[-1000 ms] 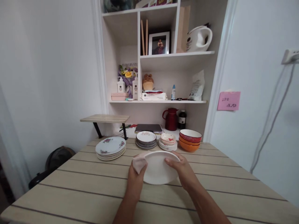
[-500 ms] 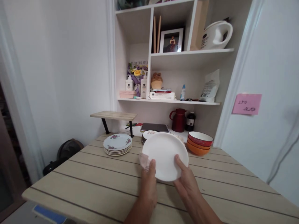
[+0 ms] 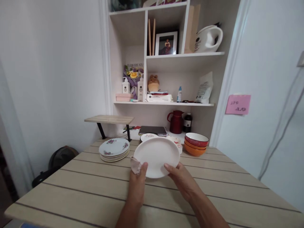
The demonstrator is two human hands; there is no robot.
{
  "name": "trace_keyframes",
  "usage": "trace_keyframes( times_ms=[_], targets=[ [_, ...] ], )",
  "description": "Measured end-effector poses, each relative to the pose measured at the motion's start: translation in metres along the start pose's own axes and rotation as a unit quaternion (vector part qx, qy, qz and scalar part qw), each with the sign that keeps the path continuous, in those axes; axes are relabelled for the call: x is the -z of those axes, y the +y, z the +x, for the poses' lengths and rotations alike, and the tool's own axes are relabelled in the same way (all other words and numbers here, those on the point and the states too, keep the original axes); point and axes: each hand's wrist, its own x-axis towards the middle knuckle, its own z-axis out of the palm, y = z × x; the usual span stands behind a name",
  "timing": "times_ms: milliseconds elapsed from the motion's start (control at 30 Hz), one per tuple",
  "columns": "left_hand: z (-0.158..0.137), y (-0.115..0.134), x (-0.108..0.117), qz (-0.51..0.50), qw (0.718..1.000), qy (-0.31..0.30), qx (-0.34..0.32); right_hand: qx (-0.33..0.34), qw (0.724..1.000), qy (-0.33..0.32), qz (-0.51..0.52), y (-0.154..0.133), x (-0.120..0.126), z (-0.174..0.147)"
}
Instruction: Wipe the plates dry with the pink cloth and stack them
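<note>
- We judge the plate (image 3: pixel 156 156) could slip if the cloth (image 3: pixel 135 165) slides, or clink the floral dishes behind if pushed forward.
- It is plain white, round and shallow, tilted toward us above the counter (image 3: pixel 95 186).
- Our left fingers (image 3: pixel 143 169) pinch rim and cloth; our right fingers (image 3: pixel 171 168) pinch the opposite side.

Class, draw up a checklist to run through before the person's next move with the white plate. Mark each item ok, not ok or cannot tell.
1. Left hand on the white plate: ok, at its edge.
2. Right hand on it: ok, thumb on its face.
3. Cloth in hand: ok, in the left.
4. Dark-rimmed plates fully visible: not ok, partly hidden.
5. Bowls nested: ok.
6. White plate's underside clean: cannot tell.
</note>
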Motion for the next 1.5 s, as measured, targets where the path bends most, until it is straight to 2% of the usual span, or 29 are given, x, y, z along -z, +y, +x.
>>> trace_keyframes(
  times_ms=[133, 233, 367, 500, 667, 733, 800, 900, 1000, 1067, 1167, 1233, 1333, 1500],
  targets=[
    [0.006, -0.002, 0.009, 0.073, 0.997, 0.006, -0.010, 0.078, 0.996, 0.023, -0.029, -0.009, 0.013, 0.006],
    [0.009, -0.008, 0.012, 0.112, 0.994, 0.006, 0.005, 0.103, 0.986, 0.041, -0.122, -0.018, 0.024, 0.007],
    [0.006, -0.007, 0.010, 0.102, 0.991, -0.072, -0.044, 0.148, 0.952, 0.033, -0.265, -0.032, 0.027, -0.001],
    [0.002, 0.001, 0.007, 0.098, 0.988, -0.094, -0.070, 0.225, 0.929, 0.024, -0.294, -0.045, 0.021, -0.009],
    [0.002, -0.001, 0.006, 0.090, 0.983, -0.141, -0.076, 0.170, 0.940, -0.016, -0.295, -0.047, 0.024, -0.011],
    [0.002, -0.003, 0.006, 0.100, 0.983, -0.138, -0.071, 0.164, 0.942, 0.003, -0.291, -0.043, 0.026, -0.009],
    [0.002, -0.005, 0.006, 0.114, 0.988, -0.098, -0.041, 0.162, 0.948, 0.049, -0.269, -0.034, 0.024, -0.007],
    [0.004, -0.003, 0.006, 0.105, 0.994, -0.040, -0.013, 0.133, 0.969, 0.111, -0.176, -0.016, 0.011, -0.004],
    [0.005, -0.002, 0.004, 0.040, 0.999, -0.020, -0.031, 0.084, 0.985, 0.142, -0.043, 0.002, -0.004, -0.002],
    [0.002, -0.005, 0.000, -0.004, 1.000, -0.014, -0.020, 0.054, 0.984, 0.165, 0.037, 0.009, -0.011, -0.001],
    [-0.006, -0.012, -0.008, -0.041, 0.998, -0.043, 0.017, 0.027, 0.973, 0.186, 0.132, 0.013, -0.016, 0.000],
    [-0.010, -0.014, -0.013, -0.050, 0.997, -0.056, 0.015, 0.021, 0.969, 0.174, 0.172, 0.013, -0.017, 0.001],
    [-0.012, -0.014, -0.013, -0.066, 0.997, -0.024, 0.023, -0.004, 0.973, 0.135, 0.186, 0.012, -0.019, -0.001],
    [-0.001, -0.007, 0.000, -0.078, 0.995, 0.009, 0.053, -0.051, 0.991, 0.056, 0.114, -0.001, -0.015, -0.005]
  ],
)
